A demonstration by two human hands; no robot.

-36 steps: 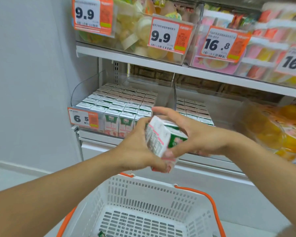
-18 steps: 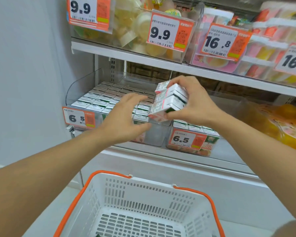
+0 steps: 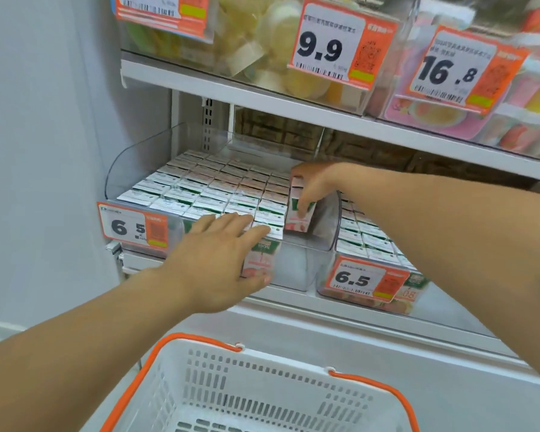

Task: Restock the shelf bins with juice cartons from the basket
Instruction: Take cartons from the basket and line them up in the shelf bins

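Note:
A clear shelf bin [image 3: 306,260] on the lower shelf holds several rows of white, green and pink juice cartons [image 3: 219,188]. My right hand [image 3: 315,182] is shut on a small stack of juice cartons [image 3: 300,213], held upright in the empty gap at the bin's front right corner. My left hand [image 3: 219,260] lies flat with fingers spread on the front row of cartons, thumb against the bin's front wall. The white basket [image 3: 256,391] with orange handles sits below, and the part of its floor in view shows no cartons.
A second clear bin of cartons [image 3: 371,244] stands to the right behind a 6.5 price tag [image 3: 356,280]. The upper shelf [image 3: 262,98] overhangs close above, loaded with jelly-cup bins and price tags. A grey wall [image 3: 44,151] closes the left side.
My right hand carried the cartons from in front of the shelf down into the bin's front right gap. My left hand let go of them and moved onto the front row.

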